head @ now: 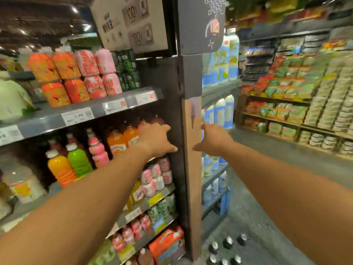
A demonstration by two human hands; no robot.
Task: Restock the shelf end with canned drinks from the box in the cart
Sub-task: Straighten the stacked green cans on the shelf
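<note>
The left hand (156,140) reaches forward at centre frame, fingers curled around the left edge of a tall, flat brown cardboard panel (193,169) that stands upright against the dark grey shelf end post (188,77). The right hand (214,139) mirrors it just right of centre, fingers wrapped over the panel's right edge and thumb pointing inward; both hands clamp the cardboard between them. The picture is blurred, so finer finger detail is unclear.

At the bottom, right of centre, a cluster of dark canned drinks with silver tops (227,249) sits low near the grey floor; what holds them cannot be told.

Left of the post, grey shelves (80,111) with white price tags carry orange and pink can packs (76,77) in the upper left and orange, green and pink plastic bottles (76,161) below. Right of the post stand blue and white cartons (227,60); the far right shows racks of packaged snacks (305,92).
</note>
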